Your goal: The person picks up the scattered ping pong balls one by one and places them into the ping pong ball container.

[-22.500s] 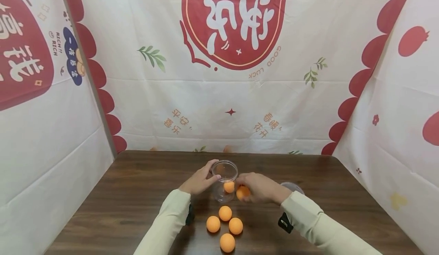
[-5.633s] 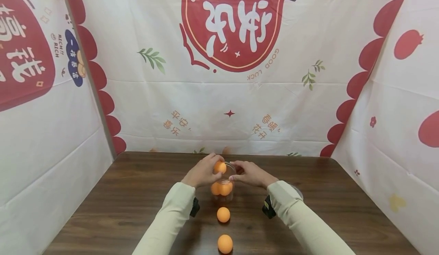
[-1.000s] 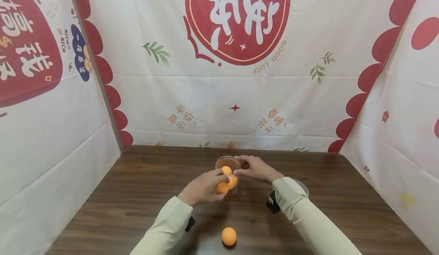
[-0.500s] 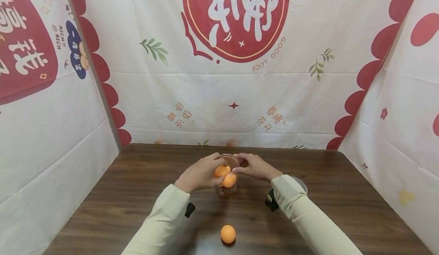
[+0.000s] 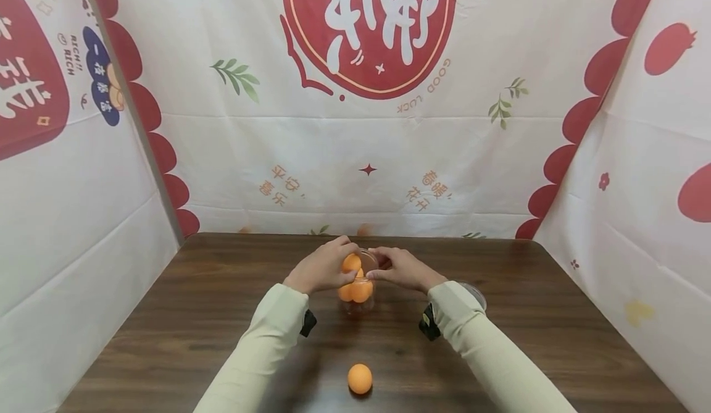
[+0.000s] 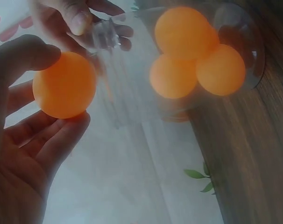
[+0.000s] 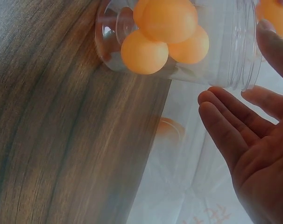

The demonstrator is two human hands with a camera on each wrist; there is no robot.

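A clear plastic jar (image 5: 361, 308) stands upright near the back middle of the table, with several orange ping-pong balls (image 7: 144, 52) piled in its lower part. My left hand (image 5: 321, 268) pinches another orange ping-pong ball (image 6: 64, 85) between thumb and fingertips, right at the open mouth of the jar. On the other side, my right hand (image 5: 404, 269) holds the jar's rim, thumb in front and fingers behind. One loose ping-pong ball (image 5: 360, 379) lies on the table close to me.
A clear round lid (image 5: 475, 296) lies to the right, partly hidden behind the right sleeve. The dark wooden table (image 5: 222, 314) is bounded by printed white cloth (image 5: 366, 147) at the back and both sides.
My left hand has brought a ball up from in front of the jar to its mouth. The right hand keeps its hold on the rim. Earlier, more balls lay loose on the table.
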